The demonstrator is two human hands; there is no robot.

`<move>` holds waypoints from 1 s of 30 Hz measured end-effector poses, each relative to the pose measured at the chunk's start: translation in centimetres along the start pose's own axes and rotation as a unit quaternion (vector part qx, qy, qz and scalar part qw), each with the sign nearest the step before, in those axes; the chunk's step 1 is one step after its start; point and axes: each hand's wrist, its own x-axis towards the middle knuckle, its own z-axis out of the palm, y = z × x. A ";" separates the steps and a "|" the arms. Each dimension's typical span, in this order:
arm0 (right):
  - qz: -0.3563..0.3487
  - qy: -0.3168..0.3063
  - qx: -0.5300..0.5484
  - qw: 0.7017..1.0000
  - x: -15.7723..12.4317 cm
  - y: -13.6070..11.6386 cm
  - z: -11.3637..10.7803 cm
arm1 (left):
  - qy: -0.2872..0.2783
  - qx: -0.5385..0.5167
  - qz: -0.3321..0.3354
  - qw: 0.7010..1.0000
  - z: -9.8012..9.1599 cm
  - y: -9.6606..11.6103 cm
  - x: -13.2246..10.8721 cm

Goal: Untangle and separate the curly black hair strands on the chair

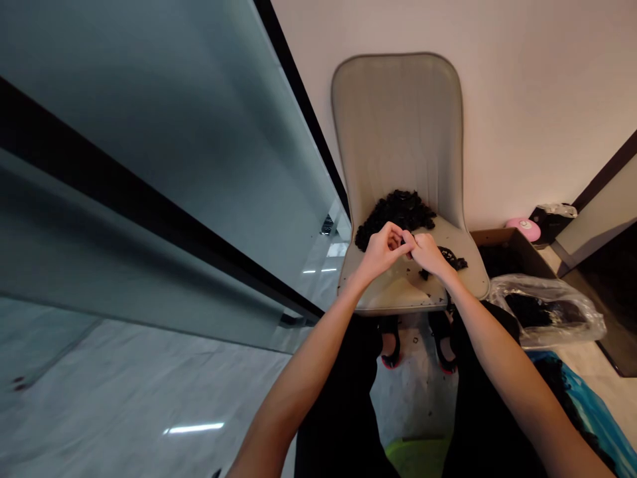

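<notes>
Black pieces (398, 211) lie heaped at the back edge of the chair seat (398, 292). Above its middle the left hand (381, 249) and right hand (428, 253) meet, fingertips pinched on one small dark piece (407, 245). Working low over the seat seems wise, so a slipped bit lands on it.

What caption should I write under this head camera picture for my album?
Left hand and right hand pinch a small black piece together over a grey chair, beside a black pile.
</notes>
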 end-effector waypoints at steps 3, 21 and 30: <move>-0.012 -0.034 -0.018 0.999 -0.3 0.3 -0.6 | -0.059 0.024 -0.011 0.998 -0.8 -0.3 0.1; 0.142 0.188 0.258 0.937 1.1 -0.8 3.6 | 0.164 -0.281 -0.218 0.920 4.5 -1.9 2.8; 0.207 -0.010 0.192 0.959 0.7 0.2 2.7 | 0.251 0.089 -0.239 0.934 -0.4 -9.8 3.3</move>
